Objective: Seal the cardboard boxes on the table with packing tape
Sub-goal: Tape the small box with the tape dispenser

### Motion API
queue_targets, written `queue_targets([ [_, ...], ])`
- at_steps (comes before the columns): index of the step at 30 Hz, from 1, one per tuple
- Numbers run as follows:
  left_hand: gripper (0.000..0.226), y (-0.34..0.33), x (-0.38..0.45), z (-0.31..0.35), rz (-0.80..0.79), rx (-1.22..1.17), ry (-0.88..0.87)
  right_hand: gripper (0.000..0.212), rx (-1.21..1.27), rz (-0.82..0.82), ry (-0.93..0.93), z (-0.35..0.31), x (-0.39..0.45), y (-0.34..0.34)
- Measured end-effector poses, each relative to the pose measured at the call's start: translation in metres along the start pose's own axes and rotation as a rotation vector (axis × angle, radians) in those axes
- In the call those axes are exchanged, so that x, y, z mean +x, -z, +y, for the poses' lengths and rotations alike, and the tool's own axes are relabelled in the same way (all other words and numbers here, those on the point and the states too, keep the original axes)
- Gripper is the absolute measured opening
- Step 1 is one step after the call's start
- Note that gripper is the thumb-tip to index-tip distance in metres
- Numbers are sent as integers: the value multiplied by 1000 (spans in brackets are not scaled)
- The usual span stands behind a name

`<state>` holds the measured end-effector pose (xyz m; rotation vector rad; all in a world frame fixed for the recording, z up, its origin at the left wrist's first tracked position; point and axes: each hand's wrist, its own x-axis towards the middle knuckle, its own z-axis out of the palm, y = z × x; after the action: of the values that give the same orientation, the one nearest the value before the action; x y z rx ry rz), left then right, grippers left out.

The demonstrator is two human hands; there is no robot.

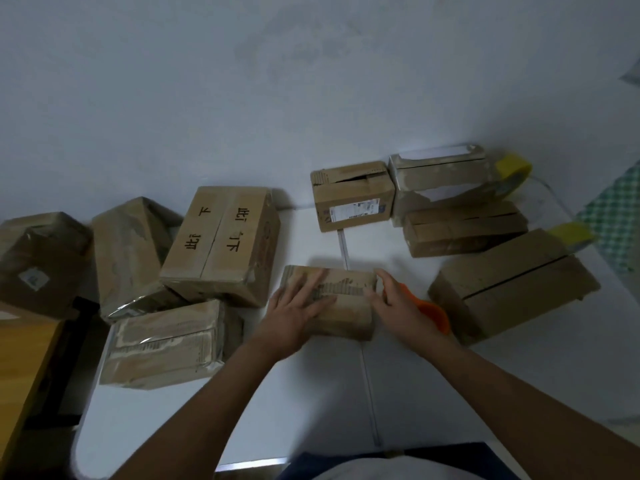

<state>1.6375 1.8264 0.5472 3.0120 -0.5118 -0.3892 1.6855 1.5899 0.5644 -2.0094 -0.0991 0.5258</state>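
Several boxes crowded the white bench by a pale wall. At centre, the left hand pressed flat-fingered on a small box; the right hand gripped its end.

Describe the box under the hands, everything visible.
The box is small, brown, worn cardboard, lying flat on the white table in front of the person. Its top looks scuffed, with torn paper patches and a dark ragged strip across it. The left hand lies on its top with fingers straight. The right hand is at its right end, fingers curled at the edge; whether it grips is unclear. An orange tool shows just behind that hand.
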Motion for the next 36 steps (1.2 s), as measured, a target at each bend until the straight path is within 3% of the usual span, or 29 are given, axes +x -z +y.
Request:
queue_targets([
  [2, 71, -8, -7, 11, -11, -95, 81, 50, -10, -18, 5, -4, 9, -3],
  [7, 89, -23, -17, 45, 1, -206, 288, 42, -142, 27, 24, 1, 13, -2],
  [10, 92, -22, -13, 50, 7, -186, 324, 23, -133, 89, 42, 7, -11, -3],
  [13, 106, -22, -8, 44, -25, -185, 312, 23, -47, 36, 19, 20, -35, -13],
  [16, 112, -24, -7, 39, -33, -174, 251, 24, -70, 85, -33, 37, -38, -9],
  [22, 80, -24, -16, 35, 21, -147, 105, 18, -221, 268, -242, 68, -15, 9],
  [28, 64, -34, -28, 30, -9, -125, 66, 35, -349, 74, -405, 76, 2, 5],
  [33, 65, -41, -29, 21, -25, -146, 36, 32, -496, 90, -222, 49, -13, 12],
  [36, 64, -42, -26, 19, -3, -145, -1, 30, -406, 100, -204, 35, -20, 19],
])
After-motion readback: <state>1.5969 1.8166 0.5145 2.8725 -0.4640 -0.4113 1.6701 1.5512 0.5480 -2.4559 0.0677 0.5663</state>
